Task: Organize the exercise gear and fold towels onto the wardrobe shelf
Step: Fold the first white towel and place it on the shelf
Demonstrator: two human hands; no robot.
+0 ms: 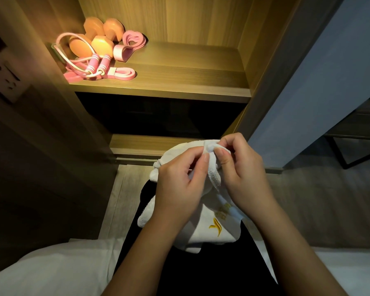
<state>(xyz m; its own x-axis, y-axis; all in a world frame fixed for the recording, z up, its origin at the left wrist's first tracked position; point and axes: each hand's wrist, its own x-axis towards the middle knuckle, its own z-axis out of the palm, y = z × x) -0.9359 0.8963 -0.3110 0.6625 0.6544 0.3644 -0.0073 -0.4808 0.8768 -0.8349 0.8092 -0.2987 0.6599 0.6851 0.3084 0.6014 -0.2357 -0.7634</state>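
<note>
Below the wardrobe shelf (179,82), a white towel (212,229) is being held up, its top edge being pinched by curled fingers of the left hand (177,189) and right hand (241,174). Dumbbells (94,37), a jump rope (94,65) and bands (135,39) are being stored at the shelf's left end.

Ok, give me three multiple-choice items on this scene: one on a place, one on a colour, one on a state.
1. Where does the jump rope lie? A. on the left part of the lit shelf B. on the floor C. on the bed
2. What colour is the logo on the towel? A. blue B. red C. yellow
3. The towel is: A. folded on the shelf B. bunched, pinched by the left hand and right hand C. hanging from a hook

A, it lies beside the dumbbells at the left; C, the stitching shows yellow; B, both hands pinch its top.
</note>
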